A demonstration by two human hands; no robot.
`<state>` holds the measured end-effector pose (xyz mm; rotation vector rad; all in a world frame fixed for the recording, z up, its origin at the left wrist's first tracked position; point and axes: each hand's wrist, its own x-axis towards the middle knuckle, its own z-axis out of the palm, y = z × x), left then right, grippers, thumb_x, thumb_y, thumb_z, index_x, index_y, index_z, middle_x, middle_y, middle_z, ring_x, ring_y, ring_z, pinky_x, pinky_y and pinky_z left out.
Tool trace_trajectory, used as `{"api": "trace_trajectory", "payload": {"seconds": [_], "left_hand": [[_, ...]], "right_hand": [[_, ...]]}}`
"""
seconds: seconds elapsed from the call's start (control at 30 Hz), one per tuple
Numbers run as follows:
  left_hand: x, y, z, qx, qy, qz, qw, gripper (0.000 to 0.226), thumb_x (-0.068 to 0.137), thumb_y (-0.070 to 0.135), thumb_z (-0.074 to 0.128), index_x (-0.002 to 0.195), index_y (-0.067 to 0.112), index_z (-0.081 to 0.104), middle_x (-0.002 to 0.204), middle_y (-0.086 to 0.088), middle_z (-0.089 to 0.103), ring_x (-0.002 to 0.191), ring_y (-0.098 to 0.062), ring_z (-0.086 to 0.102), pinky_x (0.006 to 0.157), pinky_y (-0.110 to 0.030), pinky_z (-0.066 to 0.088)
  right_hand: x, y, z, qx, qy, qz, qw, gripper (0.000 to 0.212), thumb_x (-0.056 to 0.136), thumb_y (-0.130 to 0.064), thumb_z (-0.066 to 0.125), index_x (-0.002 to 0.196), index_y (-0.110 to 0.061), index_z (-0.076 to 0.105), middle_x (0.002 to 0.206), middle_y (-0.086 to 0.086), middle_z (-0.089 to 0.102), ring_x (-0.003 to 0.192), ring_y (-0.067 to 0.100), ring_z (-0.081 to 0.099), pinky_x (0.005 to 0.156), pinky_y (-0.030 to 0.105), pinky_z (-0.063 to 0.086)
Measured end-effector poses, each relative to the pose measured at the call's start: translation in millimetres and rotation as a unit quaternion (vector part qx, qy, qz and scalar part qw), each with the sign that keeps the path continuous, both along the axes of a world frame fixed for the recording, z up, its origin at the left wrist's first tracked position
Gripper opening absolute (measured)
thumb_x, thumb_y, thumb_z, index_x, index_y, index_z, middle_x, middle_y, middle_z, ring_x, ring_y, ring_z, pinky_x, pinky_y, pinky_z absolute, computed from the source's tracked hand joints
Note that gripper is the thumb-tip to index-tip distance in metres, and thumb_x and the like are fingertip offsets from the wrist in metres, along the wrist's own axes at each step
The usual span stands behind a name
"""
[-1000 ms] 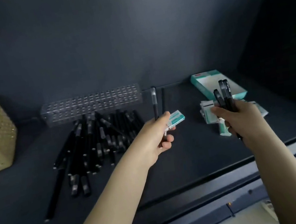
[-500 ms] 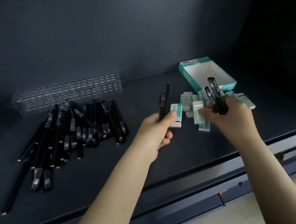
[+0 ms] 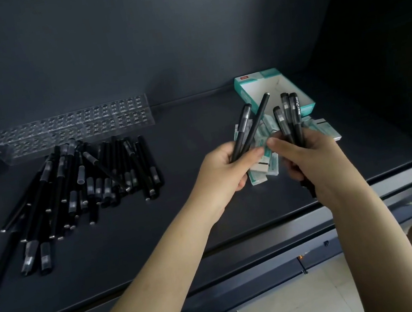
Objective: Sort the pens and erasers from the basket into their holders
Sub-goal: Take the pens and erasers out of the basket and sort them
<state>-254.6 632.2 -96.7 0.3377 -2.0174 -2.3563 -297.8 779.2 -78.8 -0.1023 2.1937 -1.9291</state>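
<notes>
My left hand point(image 3: 224, 170) grips two black pens point(image 3: 250, 127) that point up and to the right. My right hand point(image 3: 304, 156) holds a bunch of three black pens point(image 3: 289, 118) upright. The thumbs of both hands nearly meet over a heap of teal-and-white erasers point(image 3: 265, 170) on the dark shelf. Behind the heap lies an open teal eraser box point(image 3: 273, 87). Several black pens point(image 3: 90, 179) lie in a loose pile at the left, in front of a clear plastic pen holder point(image 3: 71, 127) with rows of holes.
The dark shelf point(image 3: 189, 226) has a back wall and a dark side wall at the right. Its front edge runs across below my forearms, with light floor beneath. More erasers point(image 3: 326, 128) lie to the right of my right hand.
My left hand has moved right to meet my right hand above the eraser heap. The eraser it held earlier is no longer visible in it. The view has swung right, so the yellow basket is out of frame.
</notes>
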Motion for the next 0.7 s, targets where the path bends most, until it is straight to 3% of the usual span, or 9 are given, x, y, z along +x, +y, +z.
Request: {"api": "trace_trajectory", "payload": {"seconds": [0.07,0.13,0.23,0.37,0.5,0.6,0.7], "left_hand": [[-1,1,2,-0.018,0.01,0.005,1.0,0.018,0.093,0.021,0.062,0.094,0.004,0.066,0.066,-0.006,0.056,0.045,-0.009,0.034,0.041,-0.016,0.027],[-3,0,3,-0.04,0.01,0.025,0.999,0.024,0.098,0.027,0.053,0.093,0.008,0.067,0.065,0.0,0.065,0.044,-0.008,0.035,0.041,-0.016,0.029],[-4,-7,-1,-0.075,-0.004,0.05,0.996,0.027,0.1,0.03,0.048,0.098,0.012,0.069,0.069,0.007,0.057,0.044,-0.006,0.038,0.044,-0.016,0.031],[0,-13,-9,-0.075,-0.022,0.068,0.995,0.023,0.101,0.022,0.045,0.106,0.015,0.067,0.078,0.005,0.05,0.046,-0.003,0.039,0.049,-0.017,0.034],[0,-15,-14,-0.083,-0.007,0.079,0.993,0.022,0.1,0.017,0.047,0.101,0.019,0.069,0.079,0.005,0.055,0.052,-0.003,0.05,0.051,-0.018,0.043],[1,-18,-14,-0.075,0.009,0.104,0.992,0.023,0.098,0.016,0.051,0.094,0.028,0.07,0.072,0.012,0.06,0.063,-0.002,0.056,0.061,-0.02,0.05],[7,-26,-6,-0.131,0.046,0.14,0.98,0.023,0.096,0.02,0.055,0.091,0.039,0.066,0.076,0.014,0.066,0.072,0.007,0.058,0.07,-0.01,0.045]], "right_hand": [[-5,6,3,-0.017,-0.006,-0.019,1.0,0.009,0.086,-0.016,0.071,0.091,-0.009,0.068,0.057,-0.002,0.045,0.048,0.008,0.037,0.043,0.021,0.029],[-17,16,9,-0.003,0.02,-0.066,0.998,0.003,0.085,-0.017,0.072,0.085,-0.014,0.069,0.055,-0.004,0.048,0.048,0.009,0.038,0.04,0.02,0.03],[-43,33,17,0.11,0.075,-0.111,0.985,0.009,0.087,-0.019,0.069,0.08,-0.014,0.068,0.055,-0.001,0.046,0.045,0.01,0.038,0.042,0.022,0.032],[-69,41,9,0.213,0.081,-0.109,0.968,0.026,0.087,-0.021,0.066,0.089,0.005,0.065,0.061,0.005,0.047,0.054,0.017,0.04,0.053,0.029,0.034],[-72,38,3,0.265,0.101,-0.109,0.953,0.029,0.086,-0.023,0.069,0.089,0.005,0.066,0.068,0.017,0.057,0.06,0.021,0.048,0.058,0.029,0.037],[-59,32,14,0.321,0.145,-0.098,0.931,0.026,0.085,-0.026,0.07,0.094,-0.001,0.069,0.079,0.018,0.064,0.072,0.027,0.055,0.061,0.031,0.038],[-35,7,28,0.332,0.193,-0.055,0.922,0.029,0.087,-0.028,0.069,0.098,-0.001,0.069,0.082,0.018,0.065,0.074,0.031,0.057,0.059,0.032,0.038]]}}
